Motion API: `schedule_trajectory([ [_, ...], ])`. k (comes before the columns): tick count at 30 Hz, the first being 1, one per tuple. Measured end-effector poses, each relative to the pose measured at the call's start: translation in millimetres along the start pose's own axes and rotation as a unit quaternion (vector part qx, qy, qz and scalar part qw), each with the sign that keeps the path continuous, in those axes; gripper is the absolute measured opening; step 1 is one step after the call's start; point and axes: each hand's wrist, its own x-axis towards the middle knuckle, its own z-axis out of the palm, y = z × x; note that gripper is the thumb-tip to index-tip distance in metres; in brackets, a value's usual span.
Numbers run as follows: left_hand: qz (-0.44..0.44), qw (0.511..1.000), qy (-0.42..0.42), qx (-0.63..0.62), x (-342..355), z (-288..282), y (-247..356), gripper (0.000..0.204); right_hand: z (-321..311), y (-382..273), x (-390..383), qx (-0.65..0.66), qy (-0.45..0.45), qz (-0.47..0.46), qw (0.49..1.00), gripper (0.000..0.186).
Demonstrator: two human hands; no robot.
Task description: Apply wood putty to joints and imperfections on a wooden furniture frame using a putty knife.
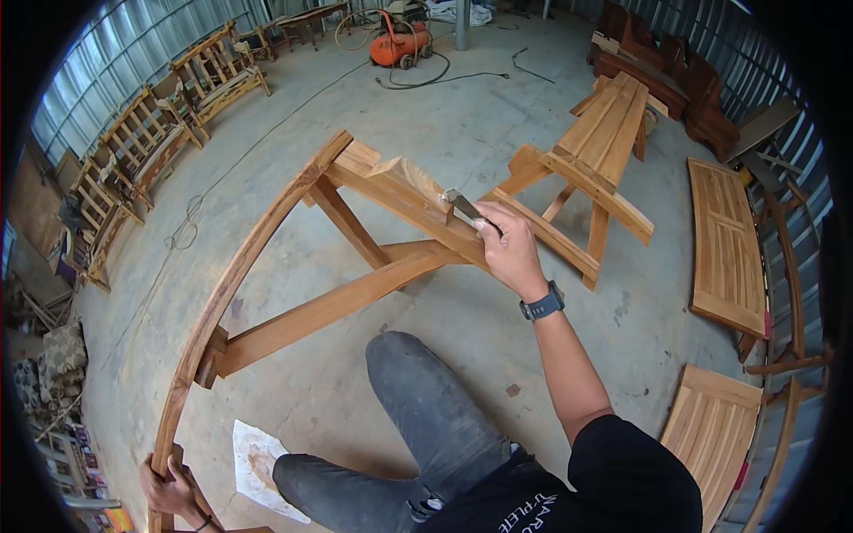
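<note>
In my right hand is a flat-bladed tool, seemingly a putty knife, with pale matter at its tip. The blade's end is at a short wooden block on the upper rail of a wooden frame. My left hand is closed round the lower end of the frame's long, pale-edged board; some of its fingers are hidden behind the wood. A white sheet with a brown smear lies on the floor by my knee.
A slatted wooden table stands beyond the frame. Wooden panels lean along the right wall, and benches line the left. An orange air compressor stands at the back, with a hose on the concrete floor.
</note>
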Motion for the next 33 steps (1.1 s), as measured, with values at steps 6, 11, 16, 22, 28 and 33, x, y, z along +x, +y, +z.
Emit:
schedule_trajectory([
  [6, -0.006, 1.0, -0.009, 0.001, 0, -1, -3, 0.047, -10, 3, 0, 0.084, -0.013, 0.092, 0.992, 0.027],
  [11, -0.024, 0.999, -0.022, 0.014, -3, -5, -6, 0.049, 4, 6, -1, -0.024, 0.02, -0.089, 0.996, 0.028],
  [16, -0.015, 1.0, -0.023, -0.002, -1, 5, -5, 0.048, -2, -9, -8, -0.15, 0.017, -0.176, 0.973, 0.035],
  [22, -0.01, 1.0, -0.018, 0.02, -3, -7, -13, 0.044, -11, -33, -7, -0.33, -0.073, -0.183, 0.923, 0.041],
  [28, 0.017, 1.0, 0.008, 0.013, -3, -14, -7, 0.044, -27, -27, -8, -0.213, -0.045, -0.132, 0.967, 0.035],
  [33, -0.009, 1.0, -0.011, 0.011, 0, -20, 6, 0.045, -15, -16, -2, -0.069, 0.038, -0.06, 0.995, 0.026],
])
